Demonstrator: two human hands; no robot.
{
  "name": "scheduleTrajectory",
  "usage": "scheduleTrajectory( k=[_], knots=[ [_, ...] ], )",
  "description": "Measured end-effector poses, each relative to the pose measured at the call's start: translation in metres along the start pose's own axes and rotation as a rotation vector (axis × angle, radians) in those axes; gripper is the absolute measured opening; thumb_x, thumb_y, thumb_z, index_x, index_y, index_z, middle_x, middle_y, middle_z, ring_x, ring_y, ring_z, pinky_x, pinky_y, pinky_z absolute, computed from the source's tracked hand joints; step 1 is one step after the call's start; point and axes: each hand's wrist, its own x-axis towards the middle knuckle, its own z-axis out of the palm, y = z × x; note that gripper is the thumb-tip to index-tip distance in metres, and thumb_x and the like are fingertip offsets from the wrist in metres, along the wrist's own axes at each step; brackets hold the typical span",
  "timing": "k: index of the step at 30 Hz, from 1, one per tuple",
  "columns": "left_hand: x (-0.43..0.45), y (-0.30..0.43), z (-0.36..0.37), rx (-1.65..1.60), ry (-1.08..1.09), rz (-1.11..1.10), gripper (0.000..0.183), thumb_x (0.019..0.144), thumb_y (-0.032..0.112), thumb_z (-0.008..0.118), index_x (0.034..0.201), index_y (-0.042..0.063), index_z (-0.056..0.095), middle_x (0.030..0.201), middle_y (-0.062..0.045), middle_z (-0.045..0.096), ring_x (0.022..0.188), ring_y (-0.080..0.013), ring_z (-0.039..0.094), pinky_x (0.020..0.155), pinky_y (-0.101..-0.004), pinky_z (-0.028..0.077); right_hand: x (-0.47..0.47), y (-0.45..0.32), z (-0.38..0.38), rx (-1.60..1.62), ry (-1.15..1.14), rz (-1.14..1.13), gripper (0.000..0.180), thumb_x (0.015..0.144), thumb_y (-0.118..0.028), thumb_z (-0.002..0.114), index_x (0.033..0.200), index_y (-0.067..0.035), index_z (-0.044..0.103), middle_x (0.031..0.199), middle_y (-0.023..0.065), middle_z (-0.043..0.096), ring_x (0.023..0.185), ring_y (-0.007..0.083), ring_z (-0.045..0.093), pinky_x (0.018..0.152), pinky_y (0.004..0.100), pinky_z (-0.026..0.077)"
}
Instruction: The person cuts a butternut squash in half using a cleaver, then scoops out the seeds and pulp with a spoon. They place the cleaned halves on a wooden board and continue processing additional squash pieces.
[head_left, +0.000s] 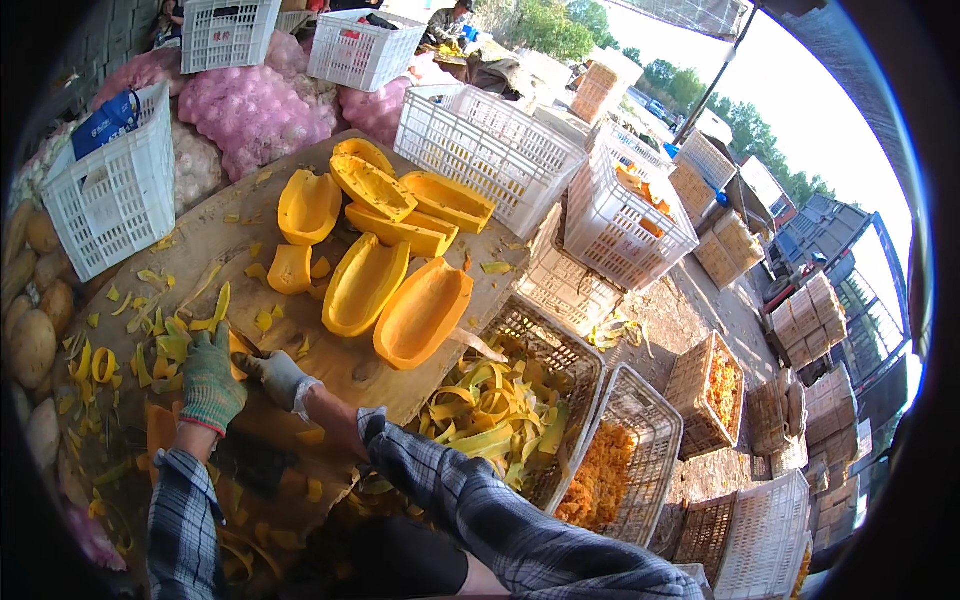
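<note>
On the left part of the wooden table (330, 367), my left hand (214, 379) in a green knit glove presses on an orange squash piece (238, 346), mostly hidden by the hands. Close beside it, my right hand (277, 375) in a pale, dirty glove is closed around a knife (247, 347), of which only a small dark part shows. Peel scraps (169, 349) lie around the left hand. Beyond the hands are several peeled, hollowed squash halves (422, 311) and a smaller squash piece (289, 270).
A crate of peel strips (495, 420) and a crate of orange pulp (600, 472) stand right of the table. White plastic crates (487, 154) and pink mesh sacks (251, 116) line its far side. Unpeeled squashes (34, 345) lie at the left. People sit farther back.
</note>
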Motion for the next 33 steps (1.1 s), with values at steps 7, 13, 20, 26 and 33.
scheduleTrajectory(
  k=[7,13,20,26,33],
  knots=[
    [-0.043,0.004,-0.013,-1.510,0.192,0.234,0.073,0.084,0.035,0.071,0.141,0.003,0.039,0.128,-0.015,0.052,0.118,-0.0249,0.053,0.100,-0.0412,0.045,-0.089,-0.059,-0.018,0.243,-0.079,0.035,0.047,0.088,-0.055,0.063,0.074,-0.012,0.053,0.055,-0.0044,0.044,0.040,0.0088,0.037,0.039,0.0265,0.027],
    [-0.118,0.112,-0.029,-2.554,-0.070,-0.153,0.046,0.090,0.035,0.061,0.122,0.002,0.054,0.106,-0.011,0.062,0.092,-0.0251,0.062,0.082,-0.0353,0.052,-0.166,-0.063,-0.037,-0.184,0.015,-0.264,0.046,0.099,-0.036,0.053,0.131,-0.003,0.050,0.082,0.0050,0.061,0.070,0.0096,0.054,0.060,0.0256,0.044],
    [-0.173,0.189,-0.021,-2.737,-0.264,-0.272,0.048,0.085,0.041,0.064,0.119,0.008,0.056,0.112,-0.013,0.060,0.103,-0.0308,0.059,0.086,-0.0513,0.051,-0.307,-0.066,-0.098,-0.489,0.263,-0.364,0.039,0.103,-0.025,0.042,0.134,-0.002,0.047,0.082,0.0021,0.058,0.068,0.0086,0.050,0.063,0.0224,0.044],
    [-0.210,0.247,-0.047,-2.873,-0.442,-0.198,0.050,0.085,0.039,0.066,0.117,0.003,0.052,0.101,-0.017,0.060,0.089,-0.0334,0.063,0.074,-0.0487,0.056,-0.404,-0.055,-0.123,-0.565,0.353,-0.264,0.043,0.102,-0.032,0.044,0.127,0.002,0.052,0.077,0.0006,0.053,0.065,0.0076,0.048,0.059,0.0225,0.042],
    [-0.249,0.291,-0.044,-2.797,-0.554,-0.182,0.063,0.088,0.051,0.061,0.122,-0.001,0.051,0.106,-0.020,0.061,0.095,-0.0343,0.064,0.086,-0.0508,0.054,-0.462,-0.055,-0.134,-0.636,0.550,-0.274,0.020,0.094,-0.014,0.050,0.107,-0.001,0.056,0.068,0.0205,0.061,0.062,0.0362,0.062,0.056,0.0425,0.047]
  ],
)
